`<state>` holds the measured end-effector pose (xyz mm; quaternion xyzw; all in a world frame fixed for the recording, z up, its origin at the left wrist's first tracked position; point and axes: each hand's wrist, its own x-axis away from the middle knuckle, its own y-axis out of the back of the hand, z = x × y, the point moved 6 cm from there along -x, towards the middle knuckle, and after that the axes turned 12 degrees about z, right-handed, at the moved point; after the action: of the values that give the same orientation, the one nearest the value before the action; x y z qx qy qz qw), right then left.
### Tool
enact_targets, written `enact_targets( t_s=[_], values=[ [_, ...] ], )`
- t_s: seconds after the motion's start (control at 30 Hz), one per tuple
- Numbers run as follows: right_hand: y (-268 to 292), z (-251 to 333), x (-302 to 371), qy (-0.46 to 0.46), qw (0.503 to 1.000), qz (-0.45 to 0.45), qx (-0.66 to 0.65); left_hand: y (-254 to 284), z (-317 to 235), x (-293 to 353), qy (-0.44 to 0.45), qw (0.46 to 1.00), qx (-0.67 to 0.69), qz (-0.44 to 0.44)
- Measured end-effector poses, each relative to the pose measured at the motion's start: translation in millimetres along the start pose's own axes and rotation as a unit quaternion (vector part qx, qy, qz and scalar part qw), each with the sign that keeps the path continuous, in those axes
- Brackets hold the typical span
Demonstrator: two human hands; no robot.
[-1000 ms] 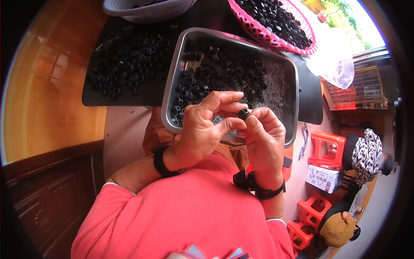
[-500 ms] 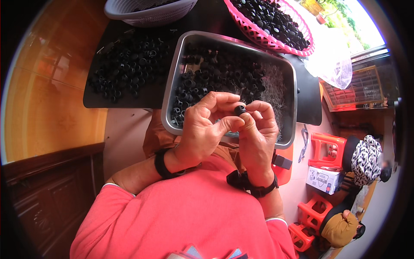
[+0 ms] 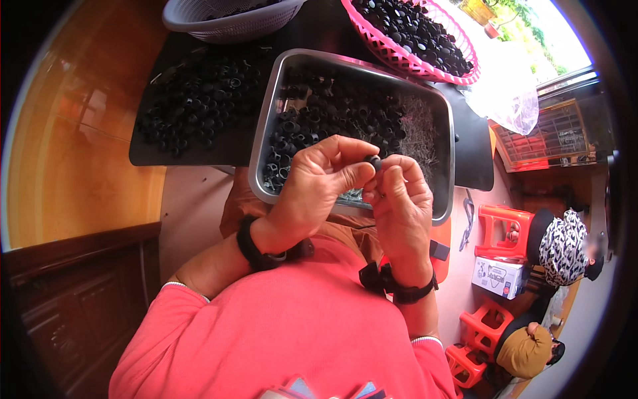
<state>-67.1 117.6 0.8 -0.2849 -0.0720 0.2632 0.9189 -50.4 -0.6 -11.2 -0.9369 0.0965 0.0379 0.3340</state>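
Observation:
A small round black plastic piece is pinched between the thumb and forefinger of my left hand. My right hand is closed at the right side of the piece, thumb and fingers drawn together; whatever lies between them is too small to make out. Both hands are over the near part of a metal tray. Inside that tray are many black ring-shaped plastic parts, with a heap of thin wiry metal bits along its right side.
On the black table, a pile of black rings and caps lies left of the tray. A pink basket of black caps and a pale basket stand behind. Two people sit at right near red stools and a white box.
My right thumb has drawn back from the black piece, and the right hand has shifted slightly right. My left hand keeps its pinch, and the piece has turned and moved slightly up.

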Motion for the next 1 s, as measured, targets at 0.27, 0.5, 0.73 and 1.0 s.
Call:
enact_targets(
  t_s=[0.27, 0.5, 0.73, 1.0],
  values=[
    [-9, 14, 11, 0.052, 0.974, -0.016, 0.221, 2, -4, 5, 0.08, 0.974, 0.212, 0.024],
    [-19, 9, 27, 0.045, 0.961, -0.017, 0.272, 3, -13, 16, 0.055, 0.987, 0.146, 0.035],
    [-27, 11, 53, 0.075, 0.939, -0.009, 0.336, 1, -31, 38, -0.029, 0.996, 0.073, 0.053],
    [-41, -2, 71, 0.002, 0.904, 0.054, 0.425, 11, -39, 61, 0.019, 0.997, -0.059, 0.054]
  ],
)
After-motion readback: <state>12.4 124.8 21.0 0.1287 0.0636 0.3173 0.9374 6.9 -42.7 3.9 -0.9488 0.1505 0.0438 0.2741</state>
